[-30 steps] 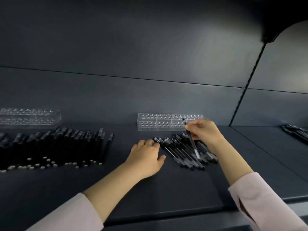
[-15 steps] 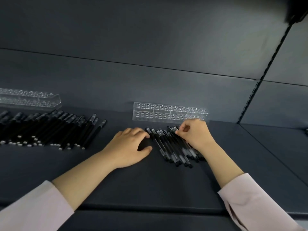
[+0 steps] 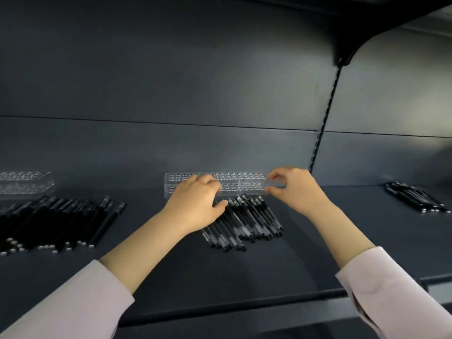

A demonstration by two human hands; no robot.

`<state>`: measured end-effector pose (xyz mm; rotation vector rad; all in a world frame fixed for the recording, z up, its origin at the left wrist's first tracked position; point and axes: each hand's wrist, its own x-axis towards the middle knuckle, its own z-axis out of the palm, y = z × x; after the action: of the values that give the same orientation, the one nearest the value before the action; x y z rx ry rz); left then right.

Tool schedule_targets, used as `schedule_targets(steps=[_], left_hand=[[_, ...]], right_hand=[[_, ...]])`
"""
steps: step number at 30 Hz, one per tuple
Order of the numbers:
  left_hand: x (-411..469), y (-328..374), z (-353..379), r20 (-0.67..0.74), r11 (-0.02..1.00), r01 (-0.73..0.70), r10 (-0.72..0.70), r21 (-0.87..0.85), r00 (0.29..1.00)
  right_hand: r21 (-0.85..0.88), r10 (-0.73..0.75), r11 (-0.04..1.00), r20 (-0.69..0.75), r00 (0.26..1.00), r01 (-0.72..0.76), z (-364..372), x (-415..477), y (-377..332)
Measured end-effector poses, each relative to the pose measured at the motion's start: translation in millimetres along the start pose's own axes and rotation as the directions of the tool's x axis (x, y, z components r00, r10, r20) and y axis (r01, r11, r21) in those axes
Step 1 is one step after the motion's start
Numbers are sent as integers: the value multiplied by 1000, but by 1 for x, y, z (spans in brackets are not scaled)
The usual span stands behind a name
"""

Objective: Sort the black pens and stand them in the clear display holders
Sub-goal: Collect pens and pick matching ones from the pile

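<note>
Both hands are on the middle clear holder (image 3: 244,178), which lies along the back of the dark shelf (image 3: 171,270). On its left half, the left hand (image 3: 195,204) has its fingers curled over the stepped front, and its thumb lies by the caps of the pens just below. At the right end, the right hand (image 3: 293,189) pinches the holder between thumb and bent forefinger. No pen stands in its holes. A fan of clear-barrelled black pens (image 3: 247,221) lies flat on the shelf directly before the holder, partly under the left wrist. Pale sleeves (image 3: 391,289) cover both forearms.

To the left is a broad row of black pens (image 3: 61,221), their silver ends toward the shelf's front edge (image 3: 220,308), and behind it a second clear holder (image 3: 24,184). Far right lies a smaller bundle of pens (image 3: 415,198). Behind is a dark back panel (image 3: 171,81) with a slotted upright (image 3: 326,113), and bare shelf separates the piles
</note>
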<state>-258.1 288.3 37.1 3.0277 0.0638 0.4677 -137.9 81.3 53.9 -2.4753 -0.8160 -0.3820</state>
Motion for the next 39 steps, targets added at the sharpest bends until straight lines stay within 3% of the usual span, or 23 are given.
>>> schedule_targets(steps=[11, 22, 31, 39], left_hand=[[58, 171, 33, 21, 992, -114, 115, -61, 993], [137, 373, 96, 56, 985, -9, 19, -172, 998], [222, 443, 147, 225, 941, 169, -105, -293, 969], [288, 487, 176, 259, 913, 264, -186, -310, 948]], right_hand=[[-28, 184, 982, -79, 980, -187, -100, -70, 155], [28, 309, 951, -90, 947, -308, -185, -106, 364], [119, 405, 909, -38, 913, -398, -187, -66, 468], [133, 431, 892, 31, 902, -431, -172, -19, 530]])
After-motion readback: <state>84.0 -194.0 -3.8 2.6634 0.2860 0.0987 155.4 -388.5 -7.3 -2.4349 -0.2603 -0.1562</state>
